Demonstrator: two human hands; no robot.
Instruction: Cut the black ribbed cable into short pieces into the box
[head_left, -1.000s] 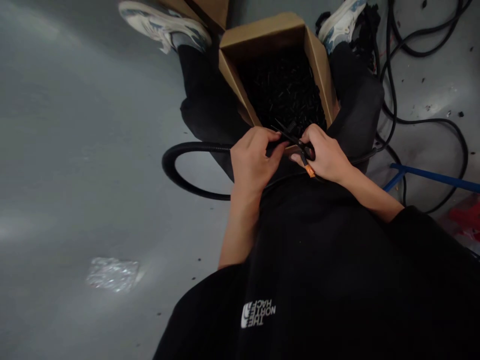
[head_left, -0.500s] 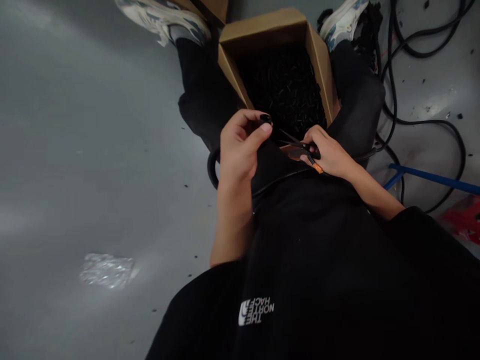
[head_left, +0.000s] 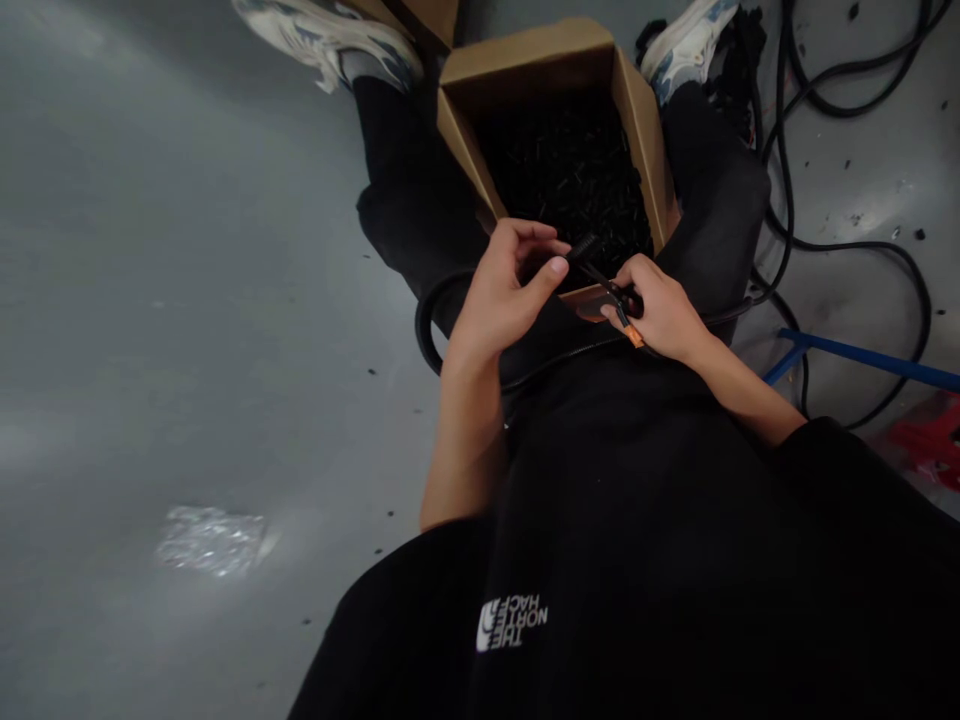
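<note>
Above the near edge of a cardboard box full of small black pieces, my left hand has a small black ribbed piece at its thumb and fingertips. My right hand grips black scissors, whose blades point left toward that piece and touch or overlap it. A bit of orange shows at the handle below my right fingers. Whether the blades are closed on the piece is too dark to tell.
Black cable loops over the floor at right, near a blue bar and a red item. Clear crinkled plastic lies on the floor at left. My legs and shoes flank the box.
My left hand has moved right, toward the scissors, and the black piece now reaches the blades. My right hand has barely moved.
</note>
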